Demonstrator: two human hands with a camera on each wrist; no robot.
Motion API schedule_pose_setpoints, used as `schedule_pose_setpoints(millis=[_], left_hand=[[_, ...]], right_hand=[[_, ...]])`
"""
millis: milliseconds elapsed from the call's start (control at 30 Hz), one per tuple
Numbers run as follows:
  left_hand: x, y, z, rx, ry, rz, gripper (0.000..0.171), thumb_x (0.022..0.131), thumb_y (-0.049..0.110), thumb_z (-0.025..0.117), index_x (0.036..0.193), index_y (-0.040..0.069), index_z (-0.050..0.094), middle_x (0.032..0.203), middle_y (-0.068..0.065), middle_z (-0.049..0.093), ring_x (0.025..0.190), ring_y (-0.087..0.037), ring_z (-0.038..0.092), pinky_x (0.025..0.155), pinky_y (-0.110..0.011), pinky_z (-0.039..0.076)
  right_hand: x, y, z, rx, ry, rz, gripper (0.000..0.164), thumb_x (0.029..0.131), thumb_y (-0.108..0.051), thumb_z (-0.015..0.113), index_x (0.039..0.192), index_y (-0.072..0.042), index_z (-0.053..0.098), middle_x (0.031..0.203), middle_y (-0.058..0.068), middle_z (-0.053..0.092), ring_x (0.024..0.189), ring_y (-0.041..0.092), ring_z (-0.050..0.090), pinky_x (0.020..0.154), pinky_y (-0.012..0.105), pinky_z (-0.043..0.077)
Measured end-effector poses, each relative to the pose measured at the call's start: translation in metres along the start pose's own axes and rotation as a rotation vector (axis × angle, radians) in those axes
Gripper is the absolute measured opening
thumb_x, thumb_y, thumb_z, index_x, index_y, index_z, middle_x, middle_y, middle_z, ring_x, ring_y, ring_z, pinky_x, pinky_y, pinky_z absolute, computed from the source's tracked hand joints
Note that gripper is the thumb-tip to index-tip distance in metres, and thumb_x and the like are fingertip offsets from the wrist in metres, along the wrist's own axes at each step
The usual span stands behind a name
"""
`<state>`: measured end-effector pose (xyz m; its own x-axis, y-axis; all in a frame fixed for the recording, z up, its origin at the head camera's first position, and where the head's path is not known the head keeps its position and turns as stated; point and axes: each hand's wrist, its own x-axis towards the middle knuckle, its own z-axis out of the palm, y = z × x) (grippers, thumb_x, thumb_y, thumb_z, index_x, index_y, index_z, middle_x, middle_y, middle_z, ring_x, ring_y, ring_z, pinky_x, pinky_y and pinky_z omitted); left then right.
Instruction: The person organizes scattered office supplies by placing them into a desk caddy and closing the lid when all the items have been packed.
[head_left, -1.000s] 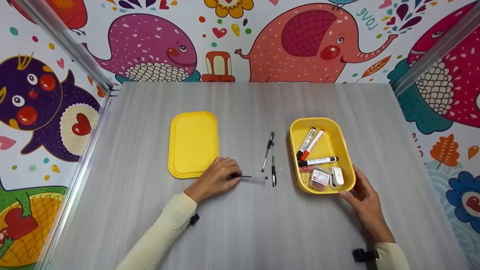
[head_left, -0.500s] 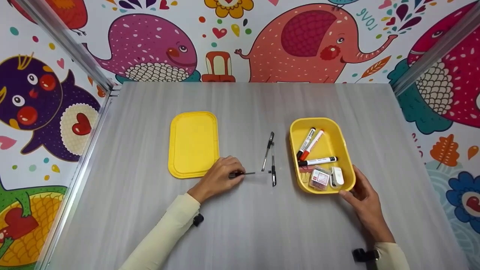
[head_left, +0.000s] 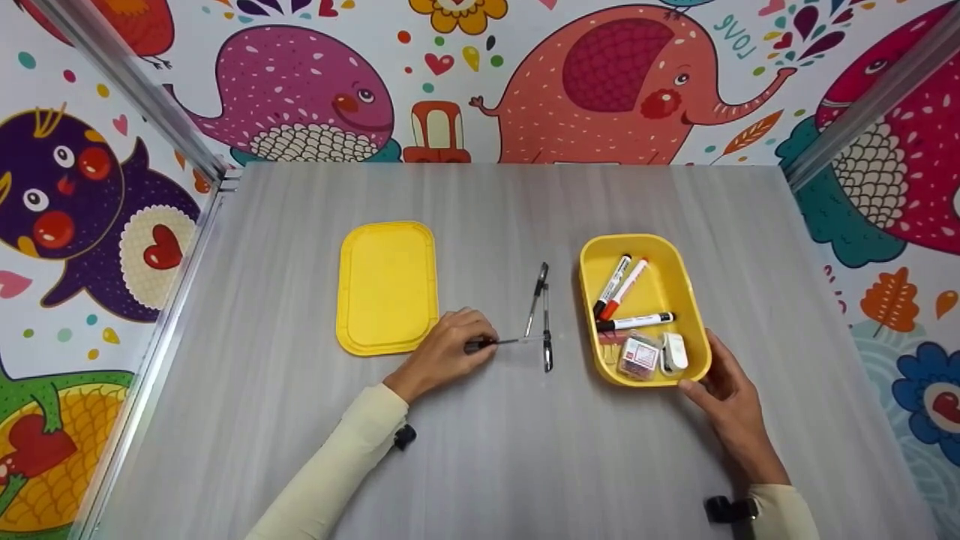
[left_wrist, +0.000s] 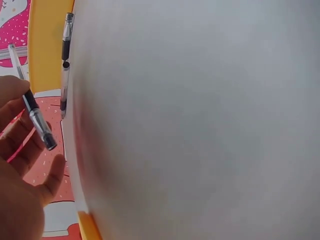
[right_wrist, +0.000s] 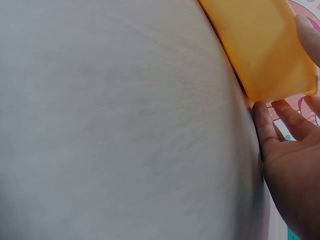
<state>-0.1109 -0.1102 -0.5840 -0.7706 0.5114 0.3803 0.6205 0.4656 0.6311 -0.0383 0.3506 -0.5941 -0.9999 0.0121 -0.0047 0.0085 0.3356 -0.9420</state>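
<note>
My left hand [head_left: 454, 345] pinches a clear gel pen [left_wrist: 34, 107] with a black grip, held above the table in the left wrist view. Just right of it, two more gel pens lie on the table, a far pen [head_left: 536, 296] and a near pen [head_left: 547, 349]. The held pen's clear end reaches over to them. At the right, my right hand [head_left: 731, 412] touches the near right corner of a yellow bin [head_left: 686, 289]; its fingers lie fairly straight against the wall, thumb at the front. Two black markers, including one white-barrelled marker [head_left: 637, 322], and a red marker [head_left: 624, 291] lie inside.
Also in the bin are a small clear box [head_left: 640, 356] with a label and a white block-like item [head_left: 673, 354]. A yellow lid [head_left: 390, 289] lies flat beyond my left hand. Patterned walls bound the grey table [head_left: 480, 465] at the back and sides.
My left hand has slid a little right and away from me, bringing its pen over to the two lying pens. The right hand and the bin have stayed put.
</note>
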Motion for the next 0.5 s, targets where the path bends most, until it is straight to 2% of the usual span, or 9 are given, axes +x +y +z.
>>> schedule_pose_setpoints(millis=[233, 500], left_hand=[[0.007, 0.002, 0.006, -0.004, 0.015, 0.026, 0.009, 0.094, 0.008, 0.085, 0.103, 0.007, 0.081, 0.102, -0.004, 0.077, 0.099, -0.023, 0.068, 0.087, -0.042, 0.054], [0.015, 0.009, 0.009, -0.042, 0.023, 0.019, 0.007, 0.096, 0.006, 0.084, 0.102, 0.007, 0.081, 0.102, -0.003, 0.077, 0.100, -0.021, 0.068, 0.091, -0.044, 0.055]], right_hand=[[0.000, -0.001, 0.000, 0.005, -0.001, 0.002, 0.086, 0.104, -0.005, 0.076, 0.175, -0.021, 0.031, 0.177, 0.011, 0.036, 0.148, 0.000, 0.046, 0.111, 0.011, 0.042], [-0.001, -0.001, 0.001, 0.046, -0.001, 0.004, 0.087, 0.103, -0.001, 0.076, 0.175, -0.018, 0.031, 0.177, 0.012, 0.036, 0.150, 0.001, 0.045, 0.112, 0.011, 0.041]])
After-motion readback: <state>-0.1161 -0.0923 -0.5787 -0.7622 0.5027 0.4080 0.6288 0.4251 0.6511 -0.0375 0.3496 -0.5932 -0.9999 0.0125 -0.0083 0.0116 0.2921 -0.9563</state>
